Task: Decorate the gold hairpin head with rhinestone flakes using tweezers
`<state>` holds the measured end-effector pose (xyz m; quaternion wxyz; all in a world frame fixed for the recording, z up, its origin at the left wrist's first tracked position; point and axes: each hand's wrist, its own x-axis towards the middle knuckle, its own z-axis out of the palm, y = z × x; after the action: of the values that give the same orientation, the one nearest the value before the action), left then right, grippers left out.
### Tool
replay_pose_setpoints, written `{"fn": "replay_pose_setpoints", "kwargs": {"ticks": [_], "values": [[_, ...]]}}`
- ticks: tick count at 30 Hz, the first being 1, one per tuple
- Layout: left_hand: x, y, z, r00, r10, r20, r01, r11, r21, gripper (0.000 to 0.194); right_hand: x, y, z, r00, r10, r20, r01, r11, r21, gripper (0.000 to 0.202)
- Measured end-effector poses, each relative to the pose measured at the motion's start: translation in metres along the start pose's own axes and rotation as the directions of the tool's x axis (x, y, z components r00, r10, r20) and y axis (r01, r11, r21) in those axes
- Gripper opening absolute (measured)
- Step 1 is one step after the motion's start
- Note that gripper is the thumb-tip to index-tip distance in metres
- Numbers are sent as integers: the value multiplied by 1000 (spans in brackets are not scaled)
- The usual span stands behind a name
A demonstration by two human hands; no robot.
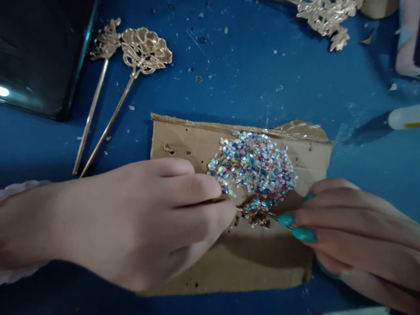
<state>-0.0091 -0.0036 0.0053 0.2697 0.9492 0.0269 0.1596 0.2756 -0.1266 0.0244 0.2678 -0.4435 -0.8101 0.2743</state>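
Note:
My left hand (141, 218) is closed, its fingertips pinching the thin stem of a hairpin whose small metal head (259, 218) sticks out to the right. Turquoise chips cover the upper part of that head; its lower part looks brownish gold. Closed in a pinch, my right hand (348, 232), with turquoise nails, grips a slim metal tool (274, 217). The tool's tip meets the hairpin head, and its exact kind is hard to make out. Just above lies a heap of shiny multicoloured shell-like chips (256, 164) on a piece of cardboard (262, 262).
Two gold openwork hairpins (144, 50) lie at the upper left, beside a dark glossy device (36, 52). Another gold ornament (324, 15) rests at the top right. A white bottle tip (403, 118) points in from the right. Small flakes dot the blue table (229, 87).

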Motion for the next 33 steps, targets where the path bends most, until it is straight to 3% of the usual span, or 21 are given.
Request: {"fn": "replay_pose_setpoints", "kwargs": {"ticks": [5,11,16,25,33], "values": [[-1,-1,0,999,25,21,-26,999,43,36,4,-1,3,999,-21,-49,20,1000,-16,24],[-2,0,0,999,29,46,-32,997,70,38,6,-4,-6,997,-16,76,19,999,-49,24],[0,0,-2,998,44,54,-49,994,93,38,3,-4,-6,996,6,90,2,996,-85,24],[-1,-1,-2,998,41,49,-43,998,41,39,0,-3,6,997,-15,-77,12,999,-39,25],[-1,-2,-2,998,39,51,-40,999,27,37,1,-2,10,995,-42,-96,34,996,-82,21]]}}
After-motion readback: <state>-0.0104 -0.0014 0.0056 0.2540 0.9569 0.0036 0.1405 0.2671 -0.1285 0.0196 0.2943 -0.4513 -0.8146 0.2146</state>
